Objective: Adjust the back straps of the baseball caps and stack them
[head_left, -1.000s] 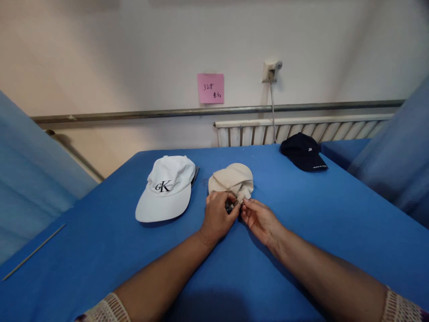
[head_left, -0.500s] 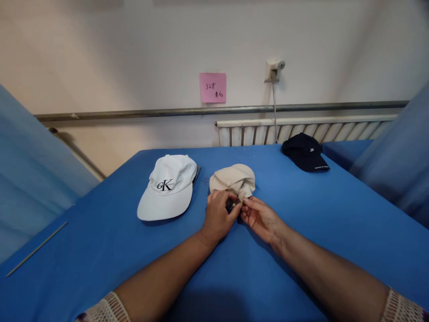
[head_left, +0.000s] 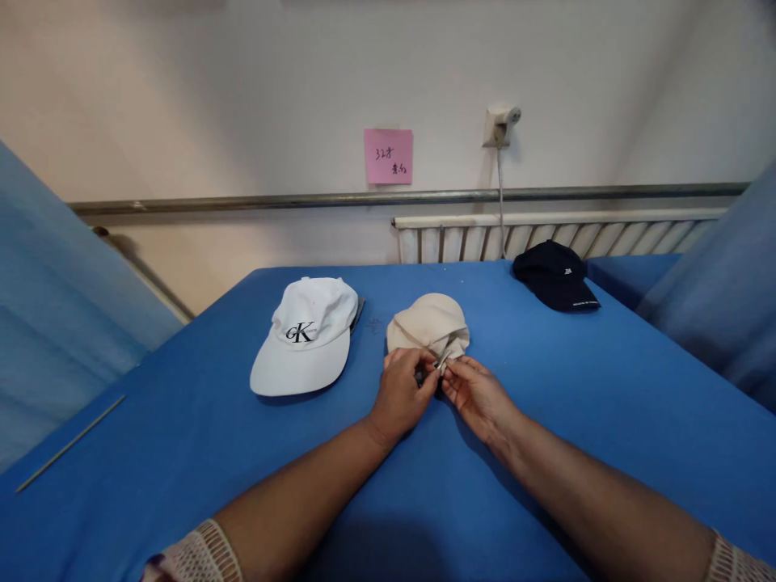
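Note:
A beige cap [head_left: 429, 322] lies in the middle of the blue-covered table, its near side bunched toward me. My left hand [head_left: 403, 388] is closed at its near edge, thumb and fingers pinching the strap end, where a small metallic glint shows. From the right, my right hand [head_left: 478, 396] pinches the same strap area between thumb and fingers, and the two hands' fingertips nearly meet. The exact part in each pinch is partly hidden by the fingers. To the left sits a white cap [head_left: 312, 331] with dark "CK" letters, its brim facing me.
A dark navy cap [head_left: 554, 275] lies at the far right of the blue table cover [head_left: 182, 436]. A thin stick [head_left: 71, 443] rests near the left edge. Behind stand a radiator [head_left: 563, 232], a metal rail [head_left: 291, 200] and a wall socket [head_left: 500, 128]. Blue curtains [head_left: 54, 307] flank the table.
The view has shifted slightly. The beige cap's near side looks less bunched, and a metallic glint now shows between my fingertips. Both hands keep their pinch.

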The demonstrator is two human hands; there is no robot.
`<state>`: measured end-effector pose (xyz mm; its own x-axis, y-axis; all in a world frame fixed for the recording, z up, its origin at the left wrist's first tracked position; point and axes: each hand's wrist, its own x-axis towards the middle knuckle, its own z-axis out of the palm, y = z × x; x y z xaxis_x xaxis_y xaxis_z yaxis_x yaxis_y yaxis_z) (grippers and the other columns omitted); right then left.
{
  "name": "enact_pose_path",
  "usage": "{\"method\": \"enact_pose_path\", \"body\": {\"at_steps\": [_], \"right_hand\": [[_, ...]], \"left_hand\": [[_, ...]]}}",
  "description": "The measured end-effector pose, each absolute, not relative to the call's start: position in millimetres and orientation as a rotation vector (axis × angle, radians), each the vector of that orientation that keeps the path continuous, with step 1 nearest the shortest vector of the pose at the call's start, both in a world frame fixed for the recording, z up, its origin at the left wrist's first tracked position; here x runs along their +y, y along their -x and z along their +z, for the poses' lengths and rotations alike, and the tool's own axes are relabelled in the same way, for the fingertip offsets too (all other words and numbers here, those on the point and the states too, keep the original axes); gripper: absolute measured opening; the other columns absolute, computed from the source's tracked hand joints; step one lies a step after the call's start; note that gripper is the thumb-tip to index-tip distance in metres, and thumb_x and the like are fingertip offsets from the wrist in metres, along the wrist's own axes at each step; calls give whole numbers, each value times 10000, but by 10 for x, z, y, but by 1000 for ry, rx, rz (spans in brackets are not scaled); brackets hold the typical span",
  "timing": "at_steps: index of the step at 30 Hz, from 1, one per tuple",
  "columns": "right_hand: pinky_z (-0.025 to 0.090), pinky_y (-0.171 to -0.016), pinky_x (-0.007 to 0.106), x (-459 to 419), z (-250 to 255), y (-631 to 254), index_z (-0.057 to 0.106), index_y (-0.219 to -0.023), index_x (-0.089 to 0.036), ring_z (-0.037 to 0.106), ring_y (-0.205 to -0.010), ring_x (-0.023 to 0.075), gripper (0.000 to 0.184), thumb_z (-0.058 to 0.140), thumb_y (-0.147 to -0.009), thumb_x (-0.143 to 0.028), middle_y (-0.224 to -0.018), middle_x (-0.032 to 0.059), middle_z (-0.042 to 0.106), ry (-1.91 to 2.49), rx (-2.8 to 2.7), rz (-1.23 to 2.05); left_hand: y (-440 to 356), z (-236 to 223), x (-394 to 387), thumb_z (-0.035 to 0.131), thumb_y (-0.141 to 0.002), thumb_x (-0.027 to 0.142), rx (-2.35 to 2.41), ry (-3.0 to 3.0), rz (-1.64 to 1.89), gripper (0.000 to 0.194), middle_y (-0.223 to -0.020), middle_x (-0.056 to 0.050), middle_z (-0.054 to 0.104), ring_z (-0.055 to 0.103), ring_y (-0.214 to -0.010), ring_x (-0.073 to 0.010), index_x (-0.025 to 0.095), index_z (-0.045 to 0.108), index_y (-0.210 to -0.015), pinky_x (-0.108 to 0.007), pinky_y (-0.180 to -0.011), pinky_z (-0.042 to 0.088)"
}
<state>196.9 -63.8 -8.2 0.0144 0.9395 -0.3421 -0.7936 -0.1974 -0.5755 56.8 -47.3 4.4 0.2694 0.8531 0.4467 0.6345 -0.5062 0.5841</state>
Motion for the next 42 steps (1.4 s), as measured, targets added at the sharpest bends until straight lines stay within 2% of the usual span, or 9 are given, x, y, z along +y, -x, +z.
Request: {"method": "enact_pose_path", "body": {"at_steps": [7, 16, 21, 26, 32, 38, 42], "right_hand": [[465, -572, 175, -653, -92, -1968, 632, -731, -173, 588, -604, 73, 278, 863, -580, -204, -661, -29, 644, 842, -372, 1619], [473, -593, 202, -656, -109, -1947, 653, -773, -178, 565, -594, 74, 328, 874, -559, -293, -703, -29, 637, 907, -515, 1523], [473, -574, 218, -665, -108, -1957, 649, -776, -182, 575, -578, 90, 336, 866, -560, -320, -678, -20, 641, 981, -595, 1499], [469, -572, 232, -630, -129, -1967, 645, -759, -176, 587, -563, 103, 345, 873, -536, -308, -649, -8, 660, 998, -647, 1458], [475, -584, 243, -634, -160, -1950, 611, -678, -161, 575, -554, 97, 391, 891, -512, -378, -630, -11, 632, 1003, -606, 1458], [444, -551, 229, -645, -169, -1945, 625, -748, -184, 540, -549, 84, 384, 886, -530, -361, -667, -32, 619, 967, -596, 1438], [431, -551, 227, -637, -156, -1942, 619, -722, -189, 507, -548, 80, 337, 874, -546, -320, -653, -41, 596, 949, -596, 1401]], "left_hand": [[-534, 25, -451, 625, -847, 237, 1340, -2269, 1043, 147, -996, -11, 685, 583, -988, -202, 231, 637, -993, -379, -917, 401], [-509, 12, -423, 600, -886, 308, 1321, -2281, 1046, 212, -1054, -32, 696, 574, -1040, -218, 253, 671, -1078, -401, -935, 402], [-513, -12, -381, 657, -841, 313, 1281, -2184, 1029, 160, -1007, -23, 711, 595, -1020, -219, 252, 704, -982, -395, -937, 421], [-524, -2, -362, 704, -790, 247, 1252, -2085, 1016, 253, -1083, -33, 705, 580, -1096, -235, 257, 693, -1043, -407, -986, 410], [-541, 21, -370, 719, -750, 195, 1224, -1981, 1040, 67, -1022, -28, 713, 600, -1054, -215, 211, 664, -786, -384, -974, 435], [-524, -2, -338, 659, -815, 248, 1192, -1991, 1007, 40, -1031, -39, 712, 598, -1062, -218, 214, 678, -805, -401, -991, 420], [-526, 16, -330, 616, -840, 244, 1234, -2004, 977, 125, -1055, -52, 710, 593, -1076, -222, 201, 652, -729, -409, -987, 420]]}}
